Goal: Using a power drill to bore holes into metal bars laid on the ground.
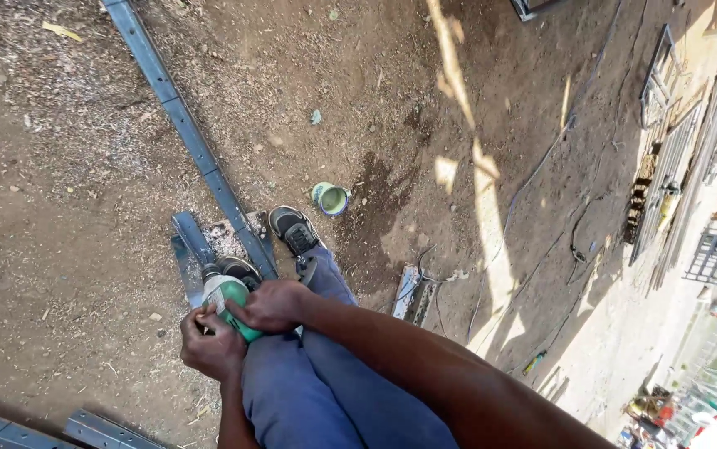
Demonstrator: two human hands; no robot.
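Head cam, looking down past my knees to bare dirt.

Angle grinder (229,301), green body: held in both hands, low centre-left of view, just above my blue trouser legs (325,382). My right hand (271,305) wraps the body from the right side, fingers curled over the top. My left hand (211,345) closes on its near end from below-left. Both grips tight on the tool, no gap showing.

Grinder long axis runs approx. from near-right to far-left; the head end points away from me and slightly left, toward the short steel section (188,249) on the ground. Disc itself not discernible, hidden by the tool's head and my hands.

Short section lies just beside the long grey steel channel (184,125), which runs diagonally from upper left down to my feet. My shoe (294,229) sits against the channel on its right side; other shoe (240,269) is partly hidden behind the grinder.

Small green-rimmed can (330,199) stands in the dirt right of the shoe, near a dark wet patch. More steel sections (42,428) at bottom-left edge. Cables (533,183) trail across the ground at right.
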